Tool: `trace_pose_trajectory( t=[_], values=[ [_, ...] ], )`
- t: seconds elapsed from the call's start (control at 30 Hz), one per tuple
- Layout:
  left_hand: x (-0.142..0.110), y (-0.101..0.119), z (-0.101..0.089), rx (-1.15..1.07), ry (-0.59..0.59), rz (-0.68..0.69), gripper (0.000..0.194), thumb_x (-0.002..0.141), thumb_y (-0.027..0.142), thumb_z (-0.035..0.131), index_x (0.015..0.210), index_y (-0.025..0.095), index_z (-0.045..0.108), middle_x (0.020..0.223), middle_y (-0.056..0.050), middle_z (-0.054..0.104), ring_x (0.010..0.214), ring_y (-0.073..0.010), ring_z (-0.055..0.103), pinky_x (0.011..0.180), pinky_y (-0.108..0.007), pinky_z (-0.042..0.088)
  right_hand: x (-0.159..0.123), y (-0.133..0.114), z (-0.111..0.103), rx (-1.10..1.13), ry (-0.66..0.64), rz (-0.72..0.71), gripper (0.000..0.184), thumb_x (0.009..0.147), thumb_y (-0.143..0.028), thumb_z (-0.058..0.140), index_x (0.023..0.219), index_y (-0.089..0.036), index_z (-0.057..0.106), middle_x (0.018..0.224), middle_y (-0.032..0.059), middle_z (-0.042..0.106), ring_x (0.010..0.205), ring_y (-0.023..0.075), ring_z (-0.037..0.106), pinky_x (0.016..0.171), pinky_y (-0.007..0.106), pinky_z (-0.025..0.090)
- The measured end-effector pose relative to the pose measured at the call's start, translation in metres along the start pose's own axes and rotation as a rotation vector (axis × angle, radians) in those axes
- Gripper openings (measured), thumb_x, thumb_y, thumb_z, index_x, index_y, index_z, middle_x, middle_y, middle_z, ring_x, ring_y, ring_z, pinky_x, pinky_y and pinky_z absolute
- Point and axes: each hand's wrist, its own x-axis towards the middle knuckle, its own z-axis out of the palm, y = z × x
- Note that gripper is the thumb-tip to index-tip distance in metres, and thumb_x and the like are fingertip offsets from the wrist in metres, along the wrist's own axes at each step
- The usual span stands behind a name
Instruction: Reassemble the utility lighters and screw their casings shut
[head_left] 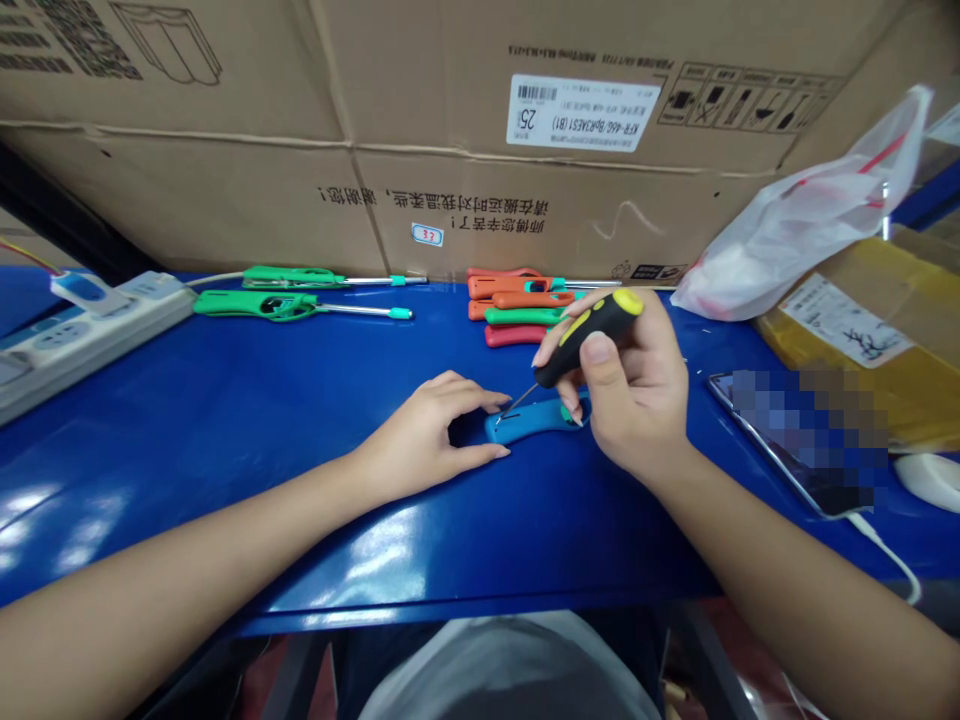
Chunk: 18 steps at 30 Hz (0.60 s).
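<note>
A blue long-nosed lighter [531, 422] lies flat on the blue table. My left hand [420, 430] grips its left end, with thumb and fingertips on opposite sides. In my right hand [637, 400] is a black and yellow screwdriver [589, 340], held at a slant. The thin shaft points down to the left, and its tip meets the lighter near the slot at the left end. My right fingertips rest near the lighter's green trigger. The lighter's right end is hidden behind my right hand.
Two green lighters [255, 304] lie at the back left, beside a white power strip [90, 330]. Several orange, green and red lighters [517, 337] are stacked behind my hands. A cardboard box [442, 210] walls off the back. Rightward are a plastic bag [795, 220], a phone [795, 440] and a cable.
</note>
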Motion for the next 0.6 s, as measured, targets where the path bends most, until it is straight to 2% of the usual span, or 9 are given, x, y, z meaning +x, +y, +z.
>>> trace_pose_trajectory(
  t=[0.13, 0.23, 0.37, 0.6],
  values=[
    [-0.0002, -0.0004, 0.0006, -0.005, -0.005, 0.018, 0.043, 0.083, 0.033, 0.083, 0.122, 0.023, 0.070, 0.109, -0.006, 0.076, 0.103, -0.0237, 0.067, 0.097, -0.039, 0.052, -0.0029, -0.0011, 0.0007, -0.033, -0.025, -0.011, 0.024, 0.095, -0.051, 0.064, 0.103, -0.029, 0.059, 0.089, 0.0020, 0.068, 0.069, 0.0164, 0.068, 0.052, 0.030, 0.056],
    [-0.0004, -0.0015, 0.0010, -0.007, -0.002, 0.026, 0.043, 0.083, 0.034, 0.083, 0.122, 0.021, 0.070, 0.108, -0.006, 0.075, 0.102, -0.0233, 0.067, 0.096, -0.039, 0.052, -0.0046, -0.0017, 0.0012, -0.021, -0.039, -0.008, 0.023, 0.095, -0.049, 0.064, 0.103, -0.028, 0.059, 0.098, 0.0036, 0.068, 0.077, 0.0181, 0.071, 0.061, 0.034, 0.061],
    [-0.0006, -0.0016, 0.0012, -0.006, -0.009, 0.025, 0.042, 0.083, 0.035, 0.083, 0.120, 0.022, 0.070, 0.107, -0.006, 0.075, 0.101, -0.0232, 0.067, 0.095, -0.039, 0.052, -0.0059, -0.0005, 0.0013, -0.008, -0.069, 0.001, 0.022, 0.096, -0.047, 0.064, 0.104, -0.028, 0.058, 0.105, 0.0048, 0.068, 0.079, 0.0179, 0.071, 0.063, 0.034, 0.062],
    [-0.0010, -0.0022, 0.0013, 0.002, -0.015, 0.044, 0.041, 0.084, 0.035, 0.082, 0.121, 0.020, 0.070, 0.106, -0.006, 0.074, 0.099, -0.0229, 0.067, 0.093, -0.038, 0.052, -0.0055, 0.0026, 0.0015, 0.002, -0.089, -0.023, 0.018, 0.098, -0.044, 0.060, 0.105, -0.028, 0.058, 0.100, 0.0035, 0.068, 0.081, 0.0174, 0.071, 0.064, 0.033, 0.062]
  ],
)
